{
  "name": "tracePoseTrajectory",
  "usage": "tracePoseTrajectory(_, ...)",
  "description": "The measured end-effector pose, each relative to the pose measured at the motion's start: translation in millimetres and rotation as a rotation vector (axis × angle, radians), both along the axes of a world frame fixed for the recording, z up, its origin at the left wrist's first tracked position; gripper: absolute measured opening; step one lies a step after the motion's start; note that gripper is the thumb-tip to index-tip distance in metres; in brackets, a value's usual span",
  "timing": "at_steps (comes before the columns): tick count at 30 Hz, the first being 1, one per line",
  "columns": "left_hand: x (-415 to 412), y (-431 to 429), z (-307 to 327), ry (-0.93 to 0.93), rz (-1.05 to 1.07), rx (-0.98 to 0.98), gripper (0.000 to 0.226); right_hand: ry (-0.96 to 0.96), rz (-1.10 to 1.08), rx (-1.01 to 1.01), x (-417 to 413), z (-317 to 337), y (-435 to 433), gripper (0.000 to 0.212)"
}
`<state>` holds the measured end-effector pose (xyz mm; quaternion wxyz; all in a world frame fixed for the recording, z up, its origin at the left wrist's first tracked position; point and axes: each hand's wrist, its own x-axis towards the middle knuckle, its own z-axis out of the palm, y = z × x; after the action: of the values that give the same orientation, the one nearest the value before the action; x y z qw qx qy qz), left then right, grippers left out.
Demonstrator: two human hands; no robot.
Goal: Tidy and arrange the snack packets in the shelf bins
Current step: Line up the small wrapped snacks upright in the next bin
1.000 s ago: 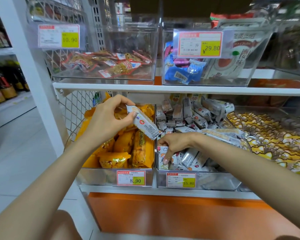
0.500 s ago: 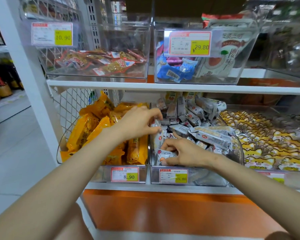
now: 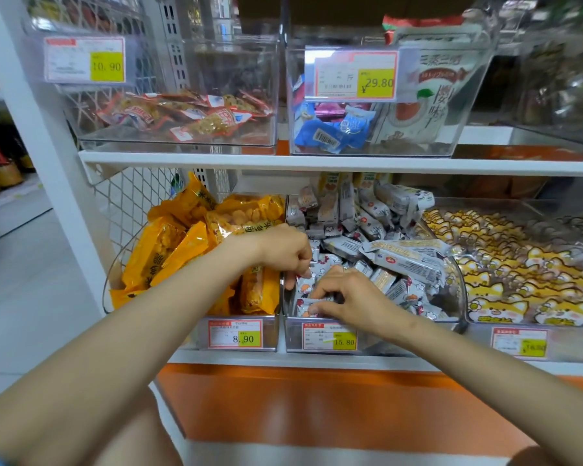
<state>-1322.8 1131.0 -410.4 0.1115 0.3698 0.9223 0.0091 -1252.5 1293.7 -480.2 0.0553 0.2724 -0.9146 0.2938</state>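
Both my hands are in the middle clear bin (image 3: 377, 338) on the lower shelf, which is heaped with small grey-white snack packets (image 3: 401, 260). My left hand (image 3: 283, 250) reaches in over the bin's left wall, its fingers curled down onto packets at the front left corner. My right hand (image 3: 347, 297) lies over the front row, fingers pinched on small white packets (image 3: 305, 306) against the front wall. The fingertips are partly hidden among the packets.
Orange snack bags (image 3: 182, 243) fill the left bin. Yellow cat-print packets (image 3: 505, 284) fill the right bin. The upper shelf (image 3: 317, 161) holds a bin of red-labelled packets (image 3: 189, 116) and a bin with blue packets (image 3: 330, 129). An aisle floor (image 3: 24, 290) lies left.
My left hand carried a long grey packet from above the orange bags down into the middle bin. My right hand shifted along the front row. The view moved closer.
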Motion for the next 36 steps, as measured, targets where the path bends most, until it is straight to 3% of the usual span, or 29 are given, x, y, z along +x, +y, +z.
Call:
tracePoseTrajectory(5,1.8,5.2,-8.2,0.05,-0.08,-0.175,0.027,0.022,0.066,0.013,2.7,13.3,7.1,0.017)
tracePoseTrajectory(9,-0.3,-5.0,-7.8,0.04,-0.111,-0.152,0.017,0.019,-0.004,0.049,-5.6,31.8,25.6,0.036)
tracePoseTrajectory(14,2.8,-9.2,-6.5,0.024,-0.089,-0.108,0.011,-0.035,0.006,0.259,-9.4,28.6,28.0,0.038)
tracePoseTrajectory(20,7.3,-6.4,-4.7,-0.075,-0.025,-0.11,0.021,0.154,0.023,0.498,-12.5,17.6,12.9,0.045)
tracePoseTrajectory(26,8.7,-15.1,-10.9,-0.163,-0.04,-0.105,0.04,0.028,0.08,0.448,-14.1,23.0,10.8,0.043)
tracePoseTrajectory(30,17.0,-13.9,-12.0,0.107,-0.084,-0.145,0.053,-0.005,-0.005,0.312,-8.8,20.9,6.9,0.039)
tracePoseTrajectory(34,29.2,-13.1,-10.1,0.135,-0.043,-0.137,0.057,-0.02,-0.078,0.321,-2.9,42.4,8.4,0.029)
tracePoseTrajectory(36,32.2,-13.6,-9.8,0.163,-0.042,-0.134,0.059,-0.104,-0.111,0.182,-1.5,53.4,11.9,0.024)
